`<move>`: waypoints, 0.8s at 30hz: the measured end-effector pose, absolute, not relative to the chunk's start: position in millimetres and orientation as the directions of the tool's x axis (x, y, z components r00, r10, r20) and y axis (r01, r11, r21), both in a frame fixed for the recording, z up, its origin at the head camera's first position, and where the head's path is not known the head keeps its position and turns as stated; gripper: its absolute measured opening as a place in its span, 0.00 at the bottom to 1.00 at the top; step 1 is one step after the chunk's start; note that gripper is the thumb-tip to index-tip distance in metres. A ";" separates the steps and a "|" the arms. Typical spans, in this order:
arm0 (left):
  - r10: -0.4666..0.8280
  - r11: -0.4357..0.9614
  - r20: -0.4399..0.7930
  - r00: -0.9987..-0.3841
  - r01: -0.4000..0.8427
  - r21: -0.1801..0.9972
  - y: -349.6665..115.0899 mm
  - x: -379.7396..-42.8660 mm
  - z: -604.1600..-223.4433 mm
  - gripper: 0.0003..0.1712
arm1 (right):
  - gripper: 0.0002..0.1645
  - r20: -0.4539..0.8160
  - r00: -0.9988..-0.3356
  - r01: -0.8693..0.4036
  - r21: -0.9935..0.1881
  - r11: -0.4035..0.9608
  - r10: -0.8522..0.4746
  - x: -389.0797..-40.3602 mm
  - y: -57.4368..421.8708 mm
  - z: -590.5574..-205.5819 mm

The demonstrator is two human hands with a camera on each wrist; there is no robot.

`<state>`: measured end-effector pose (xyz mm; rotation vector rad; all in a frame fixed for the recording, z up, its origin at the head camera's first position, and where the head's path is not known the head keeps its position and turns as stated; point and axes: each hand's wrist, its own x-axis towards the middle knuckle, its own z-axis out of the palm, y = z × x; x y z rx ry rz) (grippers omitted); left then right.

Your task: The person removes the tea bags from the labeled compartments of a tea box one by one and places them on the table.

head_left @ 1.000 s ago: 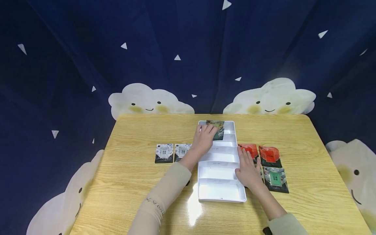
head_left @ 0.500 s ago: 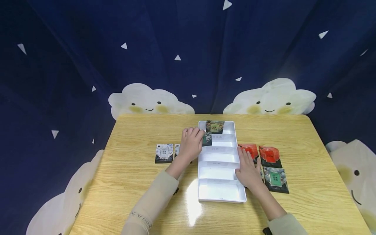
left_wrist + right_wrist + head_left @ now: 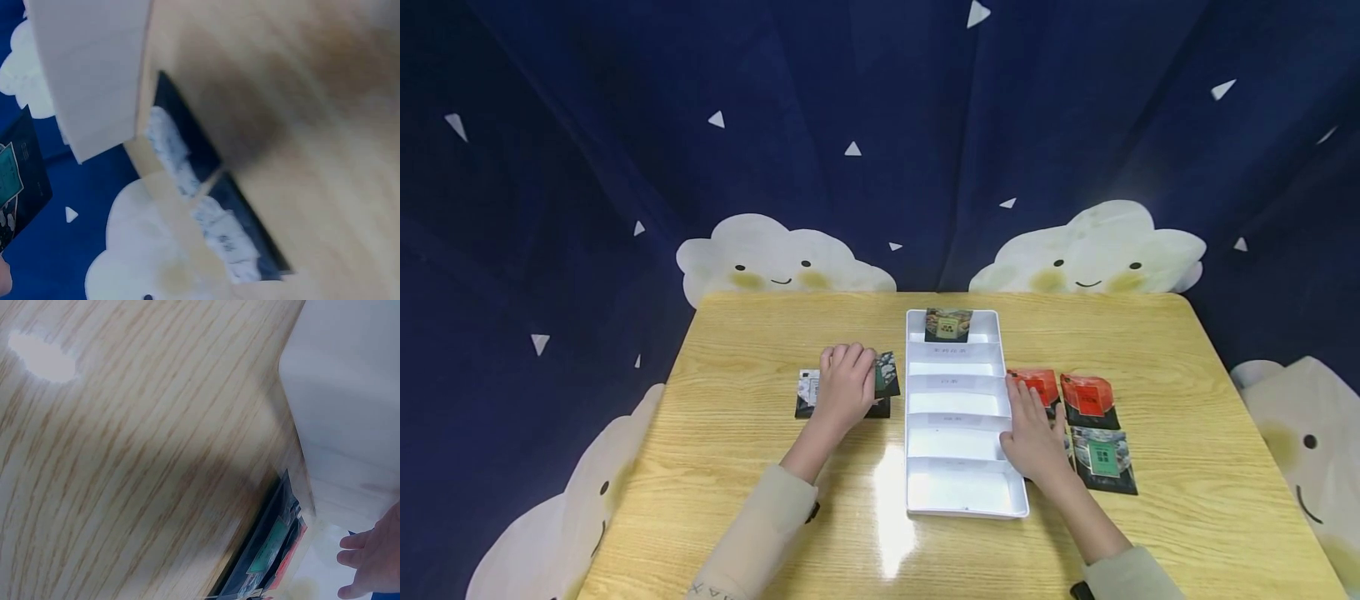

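Note:
My left hand [image 3: 847, 385] pinches a dark sachet with a green label [image 3: 887, 373], its teal-green label also showing at the left edge of the left wrist view. It hovers over two black-and-white sachets [image 3: 234, 234] lying side by side left of the tray; in the head view hand and held sachet partly cover them. The white divided tray [image 3: 967, 487] stands lengthwise in the middle. A sachet with a yellowish label [image 3: 947, 326] leans in its farthest compartment. My right hand [image 3: 1036, 433] has straight fingers along the tray's right side, over the sachets there.
Right of the tray lie two red sachets [image 3: 1088, 400] and, nearer, black sachets with green labels [image 3: 1103, 458], one partly under the right hand. The wooden table [image 3: 722, 467] ends at a dark blue curtain [image 3: 790, 100] with white clouds.
My left hand has lifted the green-labelled sachet from the tray's back compartments and carried it left and nearer, over the black-and-white sachets. The right hand and tray have stayed put.

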<state>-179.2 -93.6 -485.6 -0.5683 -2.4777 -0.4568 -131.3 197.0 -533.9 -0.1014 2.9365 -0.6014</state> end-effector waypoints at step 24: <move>0.444 0.887 0.286 -0.849 0.461 -0.011 -111.0 -134.1 -574.7 0.08 | 0.51 -0.129 -0.988 -0.030 -0.399 0.916 -0.089 -131.0 196.1 -533.3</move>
